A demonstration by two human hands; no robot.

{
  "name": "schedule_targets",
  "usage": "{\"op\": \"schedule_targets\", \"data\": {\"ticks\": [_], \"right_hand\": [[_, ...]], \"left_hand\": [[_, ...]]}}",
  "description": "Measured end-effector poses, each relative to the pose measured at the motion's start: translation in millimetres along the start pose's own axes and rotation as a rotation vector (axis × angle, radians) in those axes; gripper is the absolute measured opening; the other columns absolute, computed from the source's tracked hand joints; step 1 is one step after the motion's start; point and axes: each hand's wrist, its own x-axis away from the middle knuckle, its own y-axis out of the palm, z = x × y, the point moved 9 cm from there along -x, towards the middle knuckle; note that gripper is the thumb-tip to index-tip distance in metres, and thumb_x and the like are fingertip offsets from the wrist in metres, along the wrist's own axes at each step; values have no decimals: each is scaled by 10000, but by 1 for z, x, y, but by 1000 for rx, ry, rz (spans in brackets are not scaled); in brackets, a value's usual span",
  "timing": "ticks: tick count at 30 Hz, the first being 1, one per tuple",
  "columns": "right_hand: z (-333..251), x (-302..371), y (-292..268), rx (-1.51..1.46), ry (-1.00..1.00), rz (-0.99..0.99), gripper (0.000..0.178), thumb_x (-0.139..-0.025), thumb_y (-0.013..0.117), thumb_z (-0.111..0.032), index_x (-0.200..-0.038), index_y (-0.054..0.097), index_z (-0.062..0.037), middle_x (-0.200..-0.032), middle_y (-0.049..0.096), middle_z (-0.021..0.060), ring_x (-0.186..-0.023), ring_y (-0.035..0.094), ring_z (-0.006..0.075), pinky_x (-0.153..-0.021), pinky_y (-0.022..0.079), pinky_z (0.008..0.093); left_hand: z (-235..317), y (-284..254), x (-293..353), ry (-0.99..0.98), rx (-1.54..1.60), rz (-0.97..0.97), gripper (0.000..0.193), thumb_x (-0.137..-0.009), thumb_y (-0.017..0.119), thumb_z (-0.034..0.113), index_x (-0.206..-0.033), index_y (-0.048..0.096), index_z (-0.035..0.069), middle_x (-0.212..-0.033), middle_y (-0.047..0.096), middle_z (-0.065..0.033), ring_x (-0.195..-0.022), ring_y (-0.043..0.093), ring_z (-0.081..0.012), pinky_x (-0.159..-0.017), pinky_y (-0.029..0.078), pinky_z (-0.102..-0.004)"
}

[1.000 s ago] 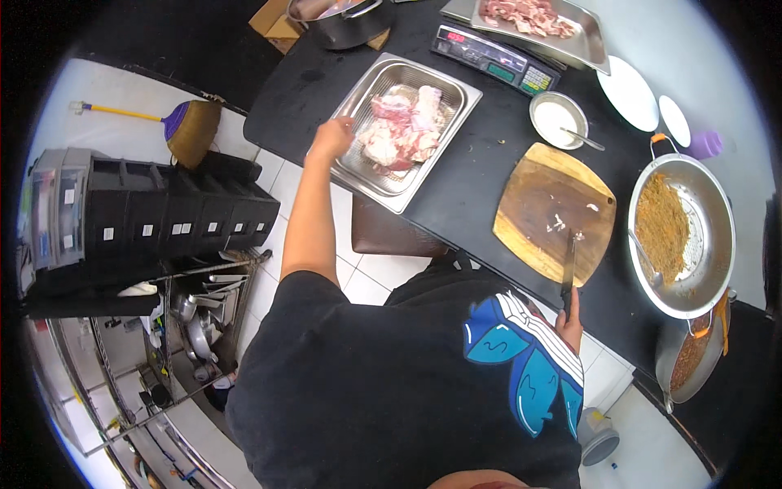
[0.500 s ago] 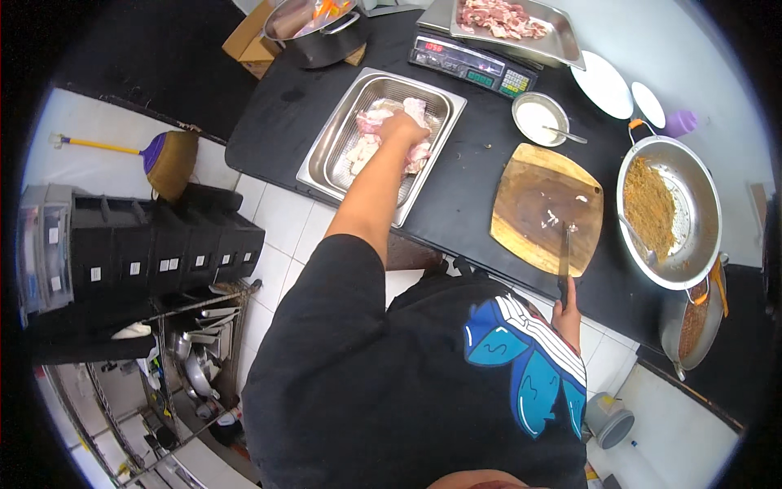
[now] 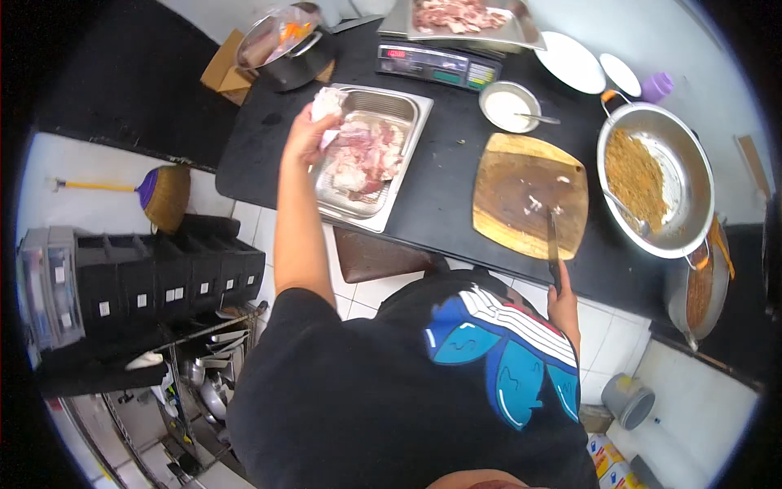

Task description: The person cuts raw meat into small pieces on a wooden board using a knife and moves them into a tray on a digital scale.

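My left hand (image 3: 305,137) is closed around a pale piece of raw meat (image 3: 329,104), lifted at the left rim of the steel tray (image 3: 419,122). More pieces of raw meat (image 3: 366,155) lie in that tray, pink with whitish fat or skin. My right hand (image 3: 562,303) grips the dark handle of a knife (image 3: 553,240). Its blade points away from me and lies over the near right part of the wooden cutting board (image 3: 497,216). Small white scraps (image 3: 533,204) are scattered on the board near the blade tip.
Behind stand a digital scale (image 3: 432,63) bearing a tray of cut meat (image 3: 460,15), and a bowl of white stuff (image 3: 507,104) with a spoon. A large steel basin (image 3: 676,187) holding a brown crumbly mix is at the right. A pot (image 3: 297,65) stands back left, white plates (image 3: 570,61) back right.
My left hand has come up out of the steel tray and moved left, now with a piece of meat. The knife stays over the board in my right hand. The view has shifted slightly.
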Motion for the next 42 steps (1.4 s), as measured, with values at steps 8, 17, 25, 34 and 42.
{"op": "schedule_targets", "data": {"ticks": [8, 17, 25, 34, 42], "right_hand": [[-17, -7, 0, 34, -37, -102, 604, -914, 522, -138, -1450, 313, -321, -944, 641, 297, -912, 614, 464, -785, 478, 506], [43, 7, -41, -71, 158, 105, 604, -916, 516, -155, -1460, 301, -307, -869, 656, 280, -847, 640, 444, -750, 482, 497], [34, 23, -47, -163, 77, 71, 612, -910, 516, -126, -1460, 311, -301, -1024, 649, 270, -851, 637, 443, -734, 479, 484], [12, -10, -45, -154, 20, 25, 588, -920, 525, -150, -1455, 322, -288, -1109, 629, 258, -909, 629, 439, -783, 493, 462], [33, 13, -59, -210, 4, 95, 605, -916, 525, -131, -1463, 315, -282, -1110, 638, 246, -879, 654, 408, -771, 502, 423]], "left_hand": [[7, 209, 21, -46, -108, -481, 397, -877, 581, 79, -1254, 507, -23, -997, 657, -92, -811, 651, -140, -735, 537, -265], [-33, 410, 77, 804, -925, -668, 323, -722, 698, 105, -1044, 685, 134, -1019, 657, -134, -960, 630, -333, -865, 499, -411], [-142, 348, 43, 153, -1002, -444, 266, -783, 706, 220, -1009, 686, 84, -915, 688, -161, -946, 648, -281, -865, 489, -395], [-176, 391, 58, 70, -1151, -289, 492, -722, 758, 434, -943, 671, 4, -1026, 638, -141, -992, 614, -310, -854, 490, -408], [-151, 439, 72, 648, -986, -536, 159, -754, 670, 132, -721, 545, 40, -808, 594, -164, -807, 597, -349, -696, 477, -426]]}}
